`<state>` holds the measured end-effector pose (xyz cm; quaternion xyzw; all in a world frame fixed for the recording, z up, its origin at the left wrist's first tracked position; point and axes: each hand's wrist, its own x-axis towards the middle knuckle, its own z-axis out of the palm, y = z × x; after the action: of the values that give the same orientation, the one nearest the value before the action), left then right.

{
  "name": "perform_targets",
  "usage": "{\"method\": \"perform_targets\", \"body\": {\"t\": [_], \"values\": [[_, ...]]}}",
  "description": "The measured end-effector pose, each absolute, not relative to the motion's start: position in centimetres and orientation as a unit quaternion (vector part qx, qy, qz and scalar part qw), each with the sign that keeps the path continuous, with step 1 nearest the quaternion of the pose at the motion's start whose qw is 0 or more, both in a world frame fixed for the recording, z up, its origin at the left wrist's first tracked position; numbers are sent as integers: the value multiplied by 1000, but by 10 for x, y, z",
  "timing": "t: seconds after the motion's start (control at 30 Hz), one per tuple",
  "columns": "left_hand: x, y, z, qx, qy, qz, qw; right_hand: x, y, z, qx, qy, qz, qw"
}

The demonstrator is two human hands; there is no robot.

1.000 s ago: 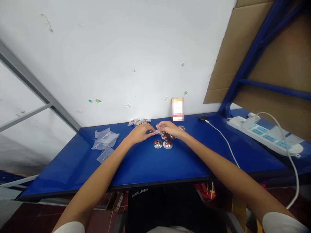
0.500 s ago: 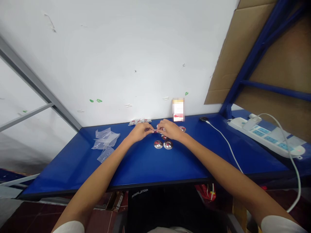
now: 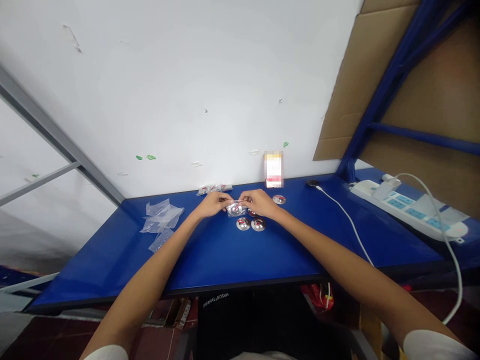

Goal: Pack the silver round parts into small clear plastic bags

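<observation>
White power strip (image 3: 408, 210) at right — clear bags (image 3: 162, 217) left.

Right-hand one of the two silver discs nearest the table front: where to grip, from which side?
Probably the rim, from above. The right disc lies flat and domed on the blue table, so only its edge offers purchase. Its twin sits close on its left: pinch front-to-back, not side-to-side. The left hand and right hand hold a bagged disc.

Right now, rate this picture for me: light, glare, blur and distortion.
Head view: soft, even light, with hardly any shadow on the blue table. The wide-angle lens tilts the shelf frame. There are bright glints on the metal discs. The box by the wall is pixelated. The clear bag, pinched between the left hand and right hand, is small and its contents are indistinct.
</observation>
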<state>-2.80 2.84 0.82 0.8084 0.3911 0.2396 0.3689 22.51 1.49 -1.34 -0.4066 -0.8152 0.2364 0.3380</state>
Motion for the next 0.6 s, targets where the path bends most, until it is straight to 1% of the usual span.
{"method": "perform_targets", "body": {"t": [0.2, 0.3, 0.37, 0.47, 0.5, 0.53, 0.6], "values": [[-23, 29, 9, 801, 398, 311, 322, 221, 17, -16, -406, -789, 238, 395], [-21, 28, 10, 792, 400, 344, 308, 221, 18, -17, -402, -792, 231, 398], [-21, 26, 11, 808, 402, 357, 242, 222, 17, -17, -401, -799, 194, 403], [-23, 22, 15, 855, 378, 343, 92, 223, 15, -14, -386, -820, 90, 413], [-24, 22, 16, 868, 368, 329, 57, 223, 14, -13, -377, -828, 62, 409], [-25, 21, 16, 877, 362, 314, 36, 223, 14, -12, -369, -837, 46, 401], [-26, 22, 15, 886, 365, 285, 28, 222, 13, -12, -361, -853, 44, 375]]}}
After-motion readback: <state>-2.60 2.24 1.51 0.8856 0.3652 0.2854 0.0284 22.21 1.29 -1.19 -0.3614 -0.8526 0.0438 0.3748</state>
